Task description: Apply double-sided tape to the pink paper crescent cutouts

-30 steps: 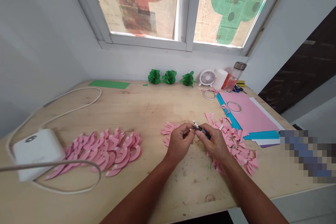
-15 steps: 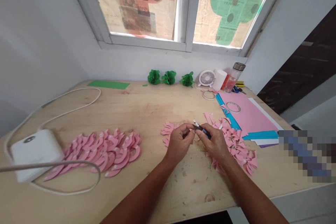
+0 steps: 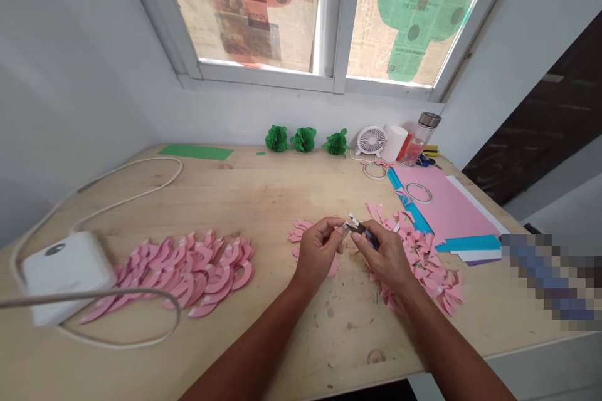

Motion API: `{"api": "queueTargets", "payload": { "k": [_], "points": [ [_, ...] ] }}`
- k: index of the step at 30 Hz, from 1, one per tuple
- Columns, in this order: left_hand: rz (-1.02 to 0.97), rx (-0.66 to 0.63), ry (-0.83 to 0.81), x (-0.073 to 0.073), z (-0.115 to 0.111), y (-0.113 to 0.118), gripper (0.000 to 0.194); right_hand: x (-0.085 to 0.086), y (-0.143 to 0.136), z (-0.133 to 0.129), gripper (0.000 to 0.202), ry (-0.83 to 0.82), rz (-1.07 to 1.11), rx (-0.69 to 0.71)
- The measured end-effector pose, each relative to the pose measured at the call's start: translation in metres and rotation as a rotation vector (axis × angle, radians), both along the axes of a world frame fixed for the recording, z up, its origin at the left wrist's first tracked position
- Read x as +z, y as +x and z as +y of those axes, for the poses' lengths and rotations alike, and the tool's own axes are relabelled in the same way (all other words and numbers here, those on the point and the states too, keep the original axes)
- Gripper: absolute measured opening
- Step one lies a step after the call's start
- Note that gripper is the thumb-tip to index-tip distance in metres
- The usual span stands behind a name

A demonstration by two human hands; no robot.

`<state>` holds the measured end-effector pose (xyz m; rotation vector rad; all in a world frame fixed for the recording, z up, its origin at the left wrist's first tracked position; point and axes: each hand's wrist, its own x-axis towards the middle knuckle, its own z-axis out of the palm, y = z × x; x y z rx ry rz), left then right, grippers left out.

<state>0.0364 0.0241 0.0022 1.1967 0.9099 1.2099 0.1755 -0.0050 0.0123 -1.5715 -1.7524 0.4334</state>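
Observation:
My right hand is closed around dark scissors, whose blades point up and left towards my left fingertips. Between the pinched fingers of my left hand is a small pale piece, too small to make out well. A bit of pink paper shows below that hand. Small pink paper scraps lie under and beside my right hand, and a few pink pieces lie left of my left hand. Farther left is a pile of curved pink paper pieces.
A white device with a cable is at the left. Green paper, green paper balls, a small fan and a glass bottle stand or lie along the back. Pink sheets and a tape ring are at the right.
The scissor blades have opened and show more clearly beside my left fingertips. My left hand has shifted slightly left, and a pale piece now shows at its fingertips.

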Motion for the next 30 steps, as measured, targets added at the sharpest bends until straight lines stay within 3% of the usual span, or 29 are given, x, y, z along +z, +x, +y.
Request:
{"api": "queueTargets", "payload": {
  "k": [30],
  "points": [
    [-0.010,-0.052,0.073,-0.0010,-0.0016,-0.0008,0.019,-0.0015,-0.0003,0.0003,0.029,-0.039,0.003,0.048]
  ]
}}
